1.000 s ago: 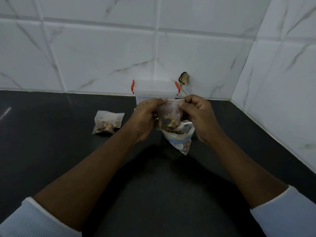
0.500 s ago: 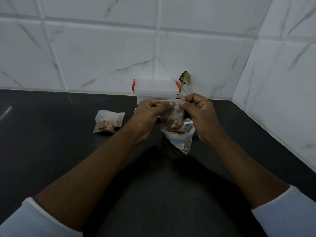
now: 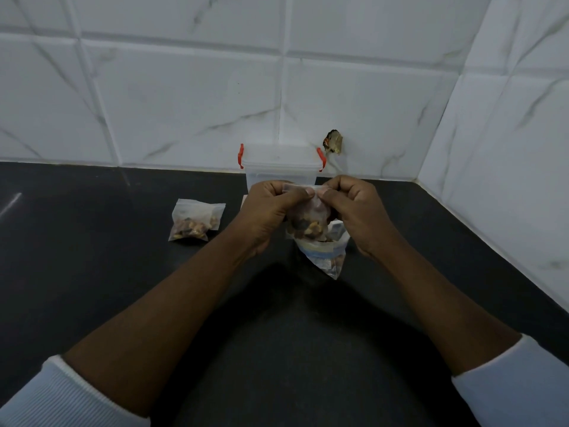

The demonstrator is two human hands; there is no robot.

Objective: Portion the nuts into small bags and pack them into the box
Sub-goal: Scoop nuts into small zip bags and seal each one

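I hold a small clear bag of nuts [image 3: 308, 221] upright above the dark counter. My left hand [image 3: 269, 211] and my right hand [image 3: 354, 208] both pinch its top strip, thumbs almost meeting at the middle. Below it lies a larger clear bag of nuts [image 3: 326, 257], partly hidden by the small bag. A second small bag of nuts [image 3: 194, 221] lies flat on the counter to the left. The clear plastic box [image 3: 280, 167] with red clips and its lid on stands behind my hands, against the wall.
The black counter [image 3: 92, 272] runs into a corner of white marble-look tiles at the back and right. A brown damaged spot [image 3: 333, 141] marks the back wall just right of the box.
My thumbs have slid along the bag's top strip toward each other, and the bag sits slightly higher between my hands. Nothing else on the counter has moved.
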